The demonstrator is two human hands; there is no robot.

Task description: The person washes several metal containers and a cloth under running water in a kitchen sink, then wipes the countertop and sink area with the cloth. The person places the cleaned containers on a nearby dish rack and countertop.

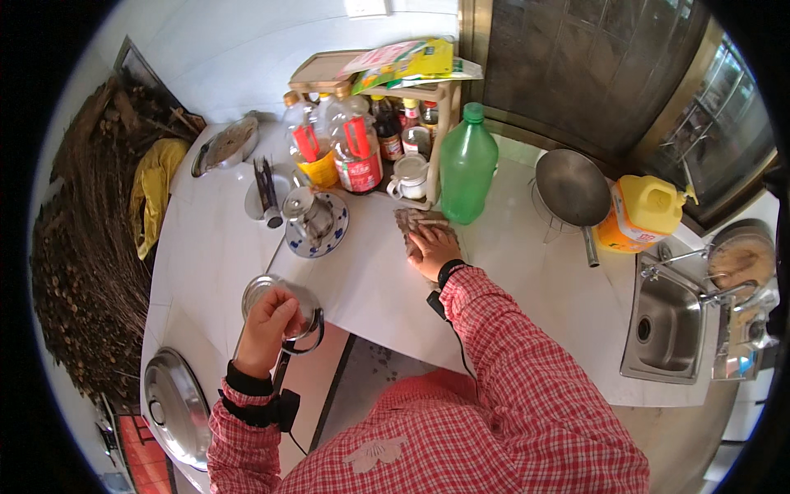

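Observation:
My left hand (271, 318) is closed at a shiny, see-through or metal container (299, 301) with a dark curved handle, at the counter's front edge. Its fingers hide part of the container, so the exact grip is hard to see. Flat on a crumpled grey-brown cloth (412, 219), my right hand (435, 247) presses it to the white countertop (370, 278). Just behind the cloth stands a green plastic bottle (469, 167). Between the hands and farther back, a lidded metal pot (308, 213) sits on a blue-patterned plate (336, 238).
Behind are oil bottles (358, 148) and a wooden shelf (324, 66) with packets. A wok (571, 185), a yellow jug (642, 213) and a steel sink (666, 333) lie right. A large metal lid (179, 407), bowls and piled firewood (92, 265) are left.

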